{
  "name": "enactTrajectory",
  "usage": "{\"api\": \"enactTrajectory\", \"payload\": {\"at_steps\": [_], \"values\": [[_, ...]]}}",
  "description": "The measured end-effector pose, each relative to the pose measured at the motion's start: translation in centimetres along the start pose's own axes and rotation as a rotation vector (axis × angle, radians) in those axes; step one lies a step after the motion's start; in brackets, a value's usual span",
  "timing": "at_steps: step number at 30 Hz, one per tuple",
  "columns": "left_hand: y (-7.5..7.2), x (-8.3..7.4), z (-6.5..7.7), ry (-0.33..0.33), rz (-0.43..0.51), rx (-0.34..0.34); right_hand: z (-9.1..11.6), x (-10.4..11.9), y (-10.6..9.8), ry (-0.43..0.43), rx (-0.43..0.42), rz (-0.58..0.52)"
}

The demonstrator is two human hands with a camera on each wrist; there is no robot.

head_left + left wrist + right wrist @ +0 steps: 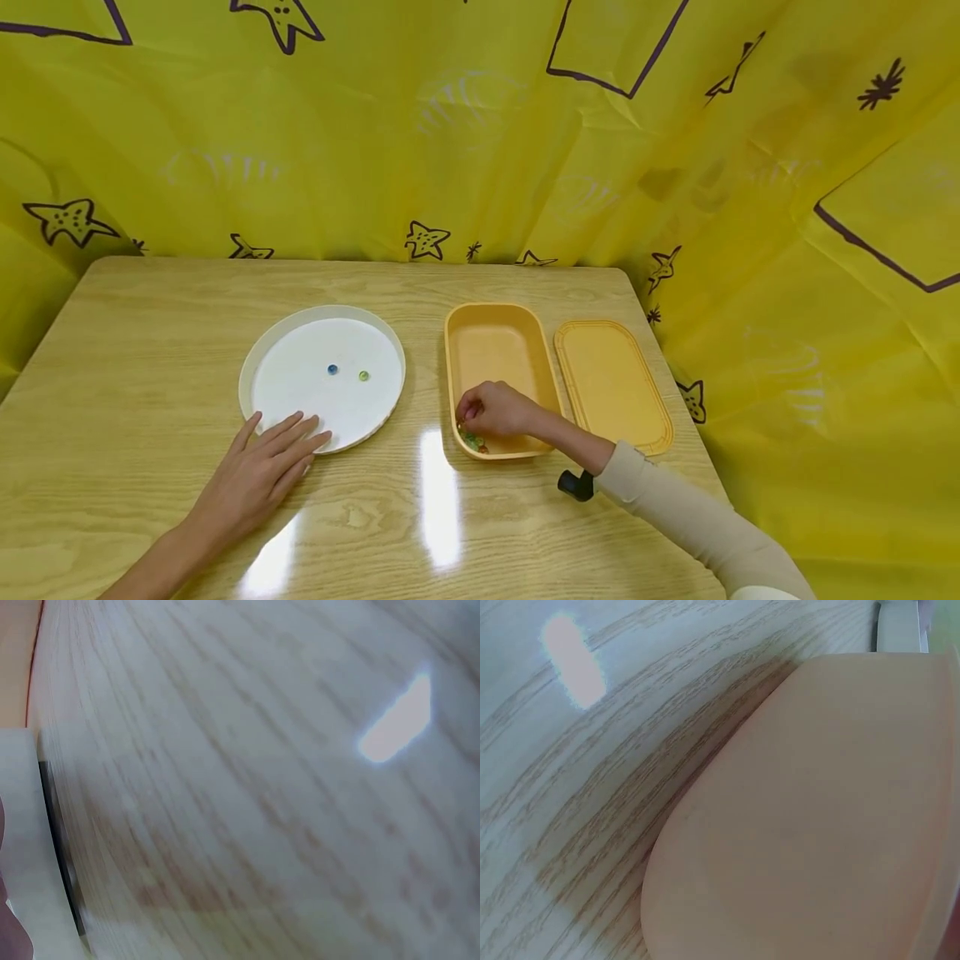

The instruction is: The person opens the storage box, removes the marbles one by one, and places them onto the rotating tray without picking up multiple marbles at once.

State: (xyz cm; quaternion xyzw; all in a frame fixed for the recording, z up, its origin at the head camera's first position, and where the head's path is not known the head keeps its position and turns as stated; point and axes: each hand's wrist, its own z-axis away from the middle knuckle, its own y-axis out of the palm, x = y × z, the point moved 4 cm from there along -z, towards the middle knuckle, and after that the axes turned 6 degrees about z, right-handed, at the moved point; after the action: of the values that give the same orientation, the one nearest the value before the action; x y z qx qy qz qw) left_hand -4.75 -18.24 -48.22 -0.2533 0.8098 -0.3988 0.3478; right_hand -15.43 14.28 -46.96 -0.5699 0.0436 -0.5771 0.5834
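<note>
My left hand (258, 479) reaches over the near rim of a round white tray (247, 367), its fingers spread and fairly straight. Inside the tray lie a blue marble (332, 369) and a yellow-green marble (363, 376). My right hand (498, 408) is down in an orange rectangular box (491, 346), fingers bent together at the near left corner. A small pink thing (470, 412) shows pinched at its fingertips, mostly hidden by them. Just below the fingers, several green and amber marbles (474, 440) are gathered. The right wrist view shows the box's outer wall (802, 802).
An orange lid (615, 383) lies flat to the right of the box. All of it stands on a wood-grain table (360, 517) with glare patches near the front. Yellow patterned sheeting (360, 150) hangs behind and at the right. A black piece (576, 485) sits at the right wrist.
</note>
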Motion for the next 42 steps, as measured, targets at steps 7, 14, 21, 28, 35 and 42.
{"api": "enactTrajectory", "payload": {"at_steps": [7,14,21,28,35,42], "values": [[0.1,-0.1,0.1,-0.003,-0.006,0.003,0.0,0.2,0.1,-0.018,0.003,0.009],[0.0,-0.2,0.0,-0.005,-0.014,0.010,0.0,0.1,0.1,-0.018,-0.003,-0.017],[0.0,-0.2,0.0,-0.008,-0.015,0.008,0.1,0.2,0.0,-0.017,-0.006,-0.022],[0.0,-0.2,0.0,-0.001,-0.010,0.002,0.4,0.3,-1.0,-0.014,-0.044,0.011],[0.0,-0.2,0.1,0.005,-0.010,0.000,0.9,0.7,-3.2,-0.011,-0.091,-0.077],[0.0,-0.2,0.0,0.001,-0.007,-0.003,1.3,1.7,-5.5,-0.062,-0.138,-0.198]]}}
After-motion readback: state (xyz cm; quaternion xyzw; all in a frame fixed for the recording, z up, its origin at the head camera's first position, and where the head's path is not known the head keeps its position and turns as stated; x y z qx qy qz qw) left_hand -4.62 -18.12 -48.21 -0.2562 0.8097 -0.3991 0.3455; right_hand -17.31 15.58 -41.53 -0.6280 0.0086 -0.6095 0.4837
